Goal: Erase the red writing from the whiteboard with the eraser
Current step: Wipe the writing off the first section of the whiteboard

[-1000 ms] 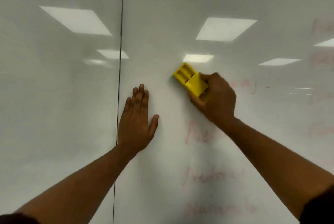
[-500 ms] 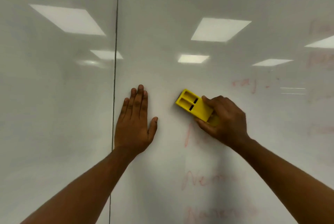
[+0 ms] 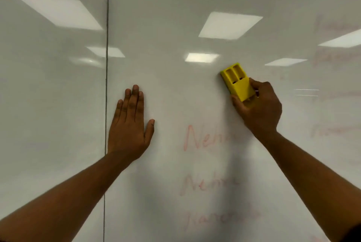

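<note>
Eraser (image 3: 237, 82): yellow plastic block, two rectangular recesses in its back, pressed flat on the whiteboard (image 3: 175, 16), tilted with top end leaning left. Whiteboard: glossy white, vertical seam left of centre. Red writing (image 3: 207, 140): faint smeared lines stacked below the eraser, more faded traces at right edge.

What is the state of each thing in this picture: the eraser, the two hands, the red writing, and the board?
eraser: held, pressed on the board, tilted
right hand: shut on the eraser
left hand: open, flat on the board
red writing: faint, partly smeared, not yet erased
whiteboard: glossy, reflecting ceiling lights
</note>
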